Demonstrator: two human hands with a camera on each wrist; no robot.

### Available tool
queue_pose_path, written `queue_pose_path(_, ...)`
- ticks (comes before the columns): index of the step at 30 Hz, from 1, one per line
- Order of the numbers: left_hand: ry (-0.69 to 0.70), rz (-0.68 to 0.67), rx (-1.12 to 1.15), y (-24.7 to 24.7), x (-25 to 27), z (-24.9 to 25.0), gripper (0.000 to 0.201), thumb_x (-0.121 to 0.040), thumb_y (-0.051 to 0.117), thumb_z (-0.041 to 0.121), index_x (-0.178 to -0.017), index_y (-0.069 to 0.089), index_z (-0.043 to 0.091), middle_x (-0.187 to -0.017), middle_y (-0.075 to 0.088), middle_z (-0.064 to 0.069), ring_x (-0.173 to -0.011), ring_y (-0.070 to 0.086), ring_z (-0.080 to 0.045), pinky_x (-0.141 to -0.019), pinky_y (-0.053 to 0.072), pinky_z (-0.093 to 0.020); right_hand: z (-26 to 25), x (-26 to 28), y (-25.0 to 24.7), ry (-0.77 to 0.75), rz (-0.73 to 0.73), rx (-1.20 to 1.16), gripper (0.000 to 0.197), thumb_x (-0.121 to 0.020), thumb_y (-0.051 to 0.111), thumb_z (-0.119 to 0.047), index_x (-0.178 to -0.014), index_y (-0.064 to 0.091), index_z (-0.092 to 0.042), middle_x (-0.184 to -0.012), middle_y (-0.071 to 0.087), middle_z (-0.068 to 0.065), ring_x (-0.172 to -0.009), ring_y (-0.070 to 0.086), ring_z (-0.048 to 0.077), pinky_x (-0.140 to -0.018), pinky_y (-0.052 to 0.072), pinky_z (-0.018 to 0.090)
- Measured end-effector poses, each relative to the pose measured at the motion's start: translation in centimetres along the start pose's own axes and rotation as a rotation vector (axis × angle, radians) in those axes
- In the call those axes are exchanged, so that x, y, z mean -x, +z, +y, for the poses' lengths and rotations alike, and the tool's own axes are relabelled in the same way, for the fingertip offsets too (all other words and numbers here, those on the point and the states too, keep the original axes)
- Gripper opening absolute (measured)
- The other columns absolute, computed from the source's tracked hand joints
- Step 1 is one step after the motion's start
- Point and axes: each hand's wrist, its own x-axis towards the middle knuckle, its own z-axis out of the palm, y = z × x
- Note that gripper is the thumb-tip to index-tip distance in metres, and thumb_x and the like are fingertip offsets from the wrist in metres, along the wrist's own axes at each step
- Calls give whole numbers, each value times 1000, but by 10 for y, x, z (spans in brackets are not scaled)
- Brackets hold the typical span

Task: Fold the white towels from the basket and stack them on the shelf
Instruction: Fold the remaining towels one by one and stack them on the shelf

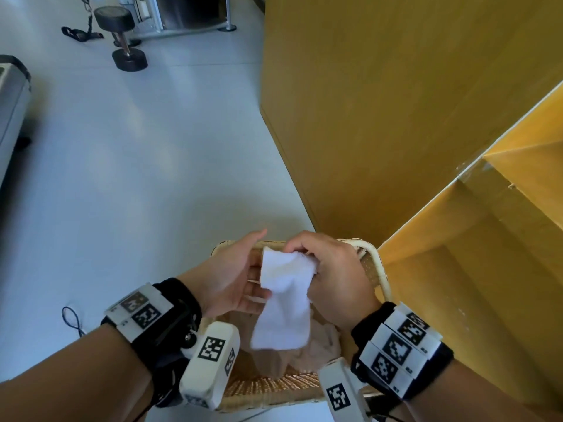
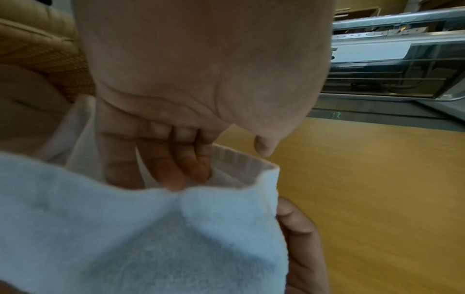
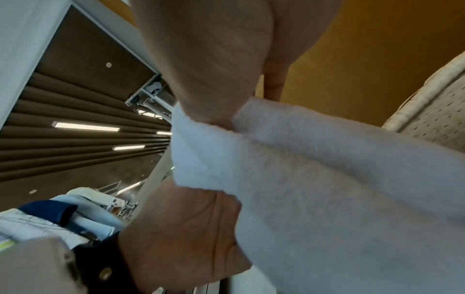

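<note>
Towel (image 1: 286, 296) hangs over the basket (image 1: 379, 271). My right hand (image 1: 332, 281) pinches its top edge; my left hand (image 1: 234, 275) has straight fingers (image 2: 161, 165) touching it.

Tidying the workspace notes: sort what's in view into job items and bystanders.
Job: white towel gripped by right hand, resting on left hand; wicker basket; beige cloth in it; yellow shelf.
Bystanders: dumbbell, black strap, metal machine frame.
</note>
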Motion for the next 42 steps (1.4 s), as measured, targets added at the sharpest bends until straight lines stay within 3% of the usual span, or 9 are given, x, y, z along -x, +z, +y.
queue_pose_path(5, 34, 91, -62, 11, 2, -3, 29, -103, 55, 41, -114, 69, 17, -96, 62, -9, -79, 58, -21, -60, 46, -29, -7, 5, -2, -57, -31, 13, 37, -68, 71, 14, -89, 78, -15, -87, 75, -7, -81, 66, 12, -73, 52, 26)
queue_pose_path(9, 136, 110, -19, 15, -2, -2, 26, -104, 50, 20, -117, 62, 1, -99, 62, -19, -89, 61, -30, -79, 48, -41, -9, 11, 0, -80, -61, -4, 33, -70, 67, 14, -86, 78, -12, -85, 75, -2, -81, 67, 14, -74, 53, 26)
queue_pose_path(12, 225, 190, 101, 15, -5, 3, 35, -104, 53, 20, -123, 60, -9, -108, 65, -34, -95, 66, -35, -89, 55, -49, -4, 18, 2, -11, -125, 2, 27, -74, 70, 14, -84, 71, -12, -84, 69, -3, -80, 62, 16, -70, 52, 39)
queue_pose_path(19, 330, 135, 273, 17, -2, 14, 17, -98, 55, 18, -105, 65, 5, -95, 66, -16, -83, 67, -28, -83, 50, -38, 9, 18, -5, 178, -82, 97, 30, -80, 85, -20, -74, 56, -24, -75, 60, -9, -72, 57, 12, -69, 51, 39)
queue_pose_path(24, 279, -37, 291, 16, 3, 12, 75, -76, 60, 22, -143, 53, -12, -125, 56, -26, -114, 55, -36, -108, 40, -49, 22, 7, -14, 546, -137, 50, 59, -77, 85, -23, -126, 53, -32, -122, 57, -17, -112, 54, 6, -89, 50, 26)
queue_pose_path(27, 286, -151, 300, 15, 2, 12, 76, -79, 53, 23, -147, 51, -9, -135, 50, -26, -122, 47, -38, -114, 32, -51, 25, 4, -15, 675, -320, -114, 85, -75, 88, -25, -146, 44, -40, -138, 50, -24, -123, 51, 5, -84, 49, 21)
queue_pose_path(30, 329, -255, 310, 13, 2, 12, 74, -82, 47, 22, -150, 50, -7, -133, 55, -26, -121, 50, -39, -108, 38, -48, 27, 4, -13, 652, -450, -306, 71, -76, 89, -19, -133, 57, -48, -121, 68, -27, -111, 64, -1, -81, 53, 18)
queue_pose_path(34, 399, -351, 307, 11, 3, 13, 52, -84, 43, 24, -119, 73, 0, -105, 68, -18, -98, 65, -33, -87, 57, -41, 26, 5, -7, 615, -479, -359, 40, -89, 81, -20, -114, 68, -48, -111, 75, -27, -101, 67, -10, -92, 54, 27)
queue_pose_path(42, 475, -122, 290, -1, -1, 17, 38, -85, 48, 19, -113, 67, 1, -103, 62, -19, -99, 59, -36, -89, 47, -45, 23, 2, -5, 538, -316, -333, 19, -104, 60, -17, -115, 72, -25, -110, 77, -6, -110, 69, 16, -99, 55, 45)
